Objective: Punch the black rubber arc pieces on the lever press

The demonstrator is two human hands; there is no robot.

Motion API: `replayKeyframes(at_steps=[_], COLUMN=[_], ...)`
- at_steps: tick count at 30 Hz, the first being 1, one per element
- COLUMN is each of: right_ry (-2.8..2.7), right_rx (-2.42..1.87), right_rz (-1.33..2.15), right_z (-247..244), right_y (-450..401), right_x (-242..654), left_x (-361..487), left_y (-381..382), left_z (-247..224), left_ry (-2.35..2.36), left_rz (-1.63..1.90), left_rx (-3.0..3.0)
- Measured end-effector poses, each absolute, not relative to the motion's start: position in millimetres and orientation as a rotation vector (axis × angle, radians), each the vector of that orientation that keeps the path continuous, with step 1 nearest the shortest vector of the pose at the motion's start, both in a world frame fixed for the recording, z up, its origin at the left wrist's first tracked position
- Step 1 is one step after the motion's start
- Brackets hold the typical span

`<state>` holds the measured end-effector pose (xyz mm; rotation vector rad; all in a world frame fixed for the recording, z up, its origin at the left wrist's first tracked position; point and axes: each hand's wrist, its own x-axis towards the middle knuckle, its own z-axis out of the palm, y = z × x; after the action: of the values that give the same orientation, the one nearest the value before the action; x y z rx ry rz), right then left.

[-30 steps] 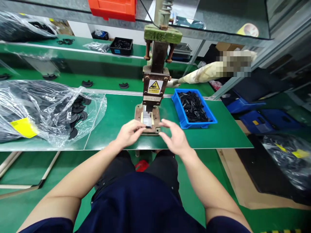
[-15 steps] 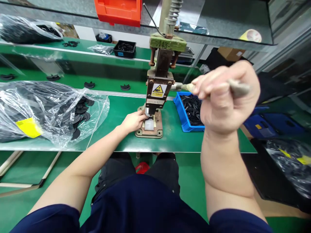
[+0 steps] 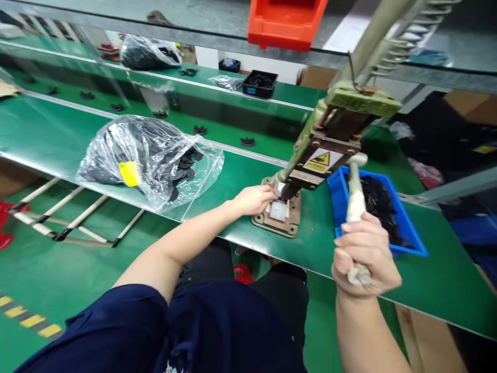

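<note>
My right hand [image 3: 367,256] is wrapped round the pale, worn lever [image 3: 355,191] of a hand press [image 3: 320,160]. The lever points down toward me from the press's right side. At the press's base plate [image 3: 272,227], my left hand [image 3: 256,200] has its fingers pinched together beside the lower tool. Whatever they hold is hidden under the press head. A whitish block [image 3: 278,210] sits on the base just in front of the fingertips. A warning label [image 3: 322,159] with a yellow triangle is on the press front.
A blue bin [image 3: 413,241] of black parts stands right of the press. Left lies a clear plastic bag [image 3: 132,140] of black curved pieces. Behind, several black curved parts [image 3: 247,141] lie spaced along a green strip. An orange bin [image 3: 285,28] sits on the shelf above.
My right hand has swung the lever from raised down toward me. The view has turned left and tilted, so the press appears further right. My left hand stays at the press base.
</note>
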<state>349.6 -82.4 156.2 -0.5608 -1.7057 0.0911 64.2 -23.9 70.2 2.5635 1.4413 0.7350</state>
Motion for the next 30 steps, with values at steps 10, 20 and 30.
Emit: replayKeyframes(at_steps=[10, 20, 30], right_ry=[-1.609, -1.624, -1.623], right_rx=[-0.526, -0.471, -0.453], right_rz=[-0.009, -0.012, 0.006], right_z=[147.7, 144.2, 146.3], right_y=[-73.7, -70.5, -69.6], right_x=[343.5, 347.4, 345.7], left_x=[-150.5, -138.0, -149.8], left_y=[-60.1, -82.3, -88.2], left_z=[83.5, 55.6, 58.9], left_ry=[2.638, 2.593, 2.653], left_rz=[0.078, 0.141, 0.135], left_rx=[1.915, 1.943, 1.789])
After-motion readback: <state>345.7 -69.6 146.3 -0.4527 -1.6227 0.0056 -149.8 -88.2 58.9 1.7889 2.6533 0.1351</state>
